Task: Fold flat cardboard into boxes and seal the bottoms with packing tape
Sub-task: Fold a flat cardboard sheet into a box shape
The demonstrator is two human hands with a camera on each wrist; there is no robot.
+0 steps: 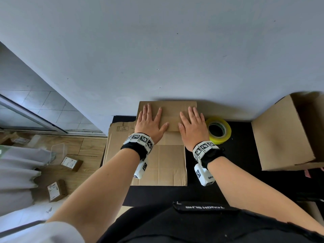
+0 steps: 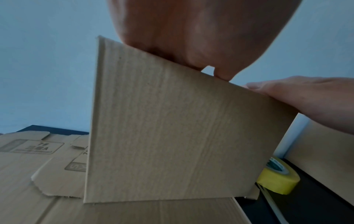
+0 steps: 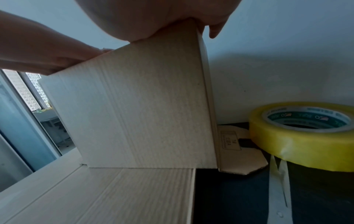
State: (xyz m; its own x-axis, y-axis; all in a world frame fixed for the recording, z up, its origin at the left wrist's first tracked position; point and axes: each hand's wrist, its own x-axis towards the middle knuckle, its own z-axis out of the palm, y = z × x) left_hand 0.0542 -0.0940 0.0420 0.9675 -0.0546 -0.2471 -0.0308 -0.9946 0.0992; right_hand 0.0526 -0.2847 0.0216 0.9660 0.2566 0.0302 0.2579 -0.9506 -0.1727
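Observation:
A brown cardboard box [image 1: 172,120] stands upright against the wall on a stack of flat cardboard [image 1: 164,165]. Its top flaps are folded down. My left hand [image 1: 150,122] lies flat on the left part of the top, fingers spread and straight. My right hand [image 1: 192,124] lies flat on the right part the same way. In the left wrist view the box's near wall [image 2: 172,136] fills the middle under my left palm [image 2: 191,37]. In the right wrist view the same box wall [image 3: 138,109] rises to my right palm [image 3: 153,18]. A yellow roll of packing tape [image 1: 218,129] [image 3: 304,136] lies just right of the box.
A formed cardboard box [image 1: 287,135] stands on the black table [image 1: 219,186] at the right. The grey wall [image 1: 175,50] is right behind the box. Small parcels [image 1: 57,190] and a clear tub [image 1: 57,151] lie on the wooden floor at the left.

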